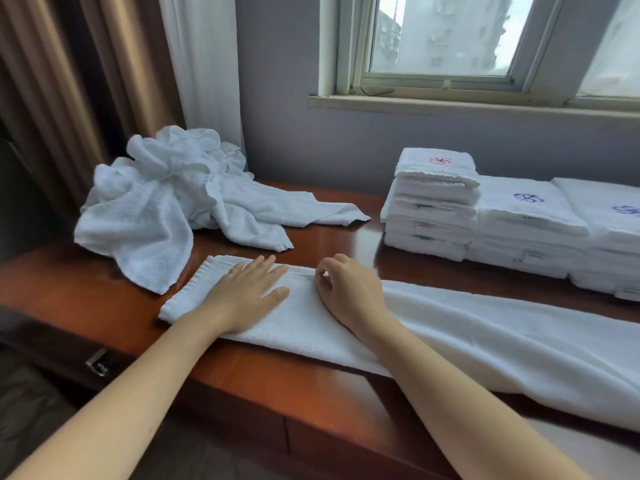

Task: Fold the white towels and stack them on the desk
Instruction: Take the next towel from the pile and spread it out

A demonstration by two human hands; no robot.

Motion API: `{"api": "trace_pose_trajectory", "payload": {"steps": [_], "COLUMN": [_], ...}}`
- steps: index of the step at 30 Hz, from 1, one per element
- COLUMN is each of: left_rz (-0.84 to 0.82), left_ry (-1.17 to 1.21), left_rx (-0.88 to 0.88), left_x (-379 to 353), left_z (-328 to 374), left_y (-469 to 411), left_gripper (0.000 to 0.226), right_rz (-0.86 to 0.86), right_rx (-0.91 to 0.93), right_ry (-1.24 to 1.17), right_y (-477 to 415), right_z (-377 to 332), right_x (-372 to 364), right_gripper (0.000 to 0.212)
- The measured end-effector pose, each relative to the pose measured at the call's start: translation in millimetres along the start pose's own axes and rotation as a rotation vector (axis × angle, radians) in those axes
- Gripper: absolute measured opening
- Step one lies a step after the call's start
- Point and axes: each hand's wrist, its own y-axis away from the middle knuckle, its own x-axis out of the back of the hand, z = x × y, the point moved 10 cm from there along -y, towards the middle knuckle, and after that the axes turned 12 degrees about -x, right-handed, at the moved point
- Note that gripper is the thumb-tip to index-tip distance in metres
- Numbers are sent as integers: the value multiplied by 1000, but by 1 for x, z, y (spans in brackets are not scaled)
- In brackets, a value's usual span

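**Long white towel** (450, 341): folded lengthwise into a narrow band. It lies along the near side of the desk (329, 237), from its ribbed hem at 9 o'clock to 4 o'clock, where it runs out of view.

**Your left hand** (242, 296): rests flat on the hem end, grip spread and fingers straight.

**Your right hand** (346, 292): just beside the left, toward 3 o'clock. The grip is curled, with thumb and forefinger pinching the towel's far edge.

**Heap of unfolded towels** (166, 202): at 10 o'clock, one corner just beside the hem.

**Folded stacks**: at 2 o'clock, touching side by side against the wall.
- The tall stack (433, 202) has a red emblem on top.
- The two lower stacks (530, 220) carry blue emblems.

**Open room**: a strip of bare wood runs at 12 o'clock between the heap and the tall stack. It continues between the band and the stacks.

**Surface and room**: the desk is glossy and reddish-brown, with a metal drawer handle (98, 363) at 8 o'clock. Behind it are a grey wall, a window (450, 36) at 1 o'clock, a white sheer curtain (204, 64) and a brown curtain (69, 81) at 10 o'clock.
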Motion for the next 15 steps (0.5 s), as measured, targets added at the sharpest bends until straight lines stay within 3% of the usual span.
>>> {"api": "trace_pose_trajectory", "payload": {"steps": [5, 15], "left_rz": [106, 349], "left_ry": [115, 395], "left_rx": [-29, -395], "left_x": [10, 34], "left_z": [32, 217], "left_y": [-5, -34], "left_gripper": [55, 35], "right_rz": [-19, 33], "right_rx": [-25, -346], "right_ry": [58, 76], "right_y": [19, 97], "right_z": [31, 173], "right_x": [28, 127], "right_gripper": [30, 28]}}
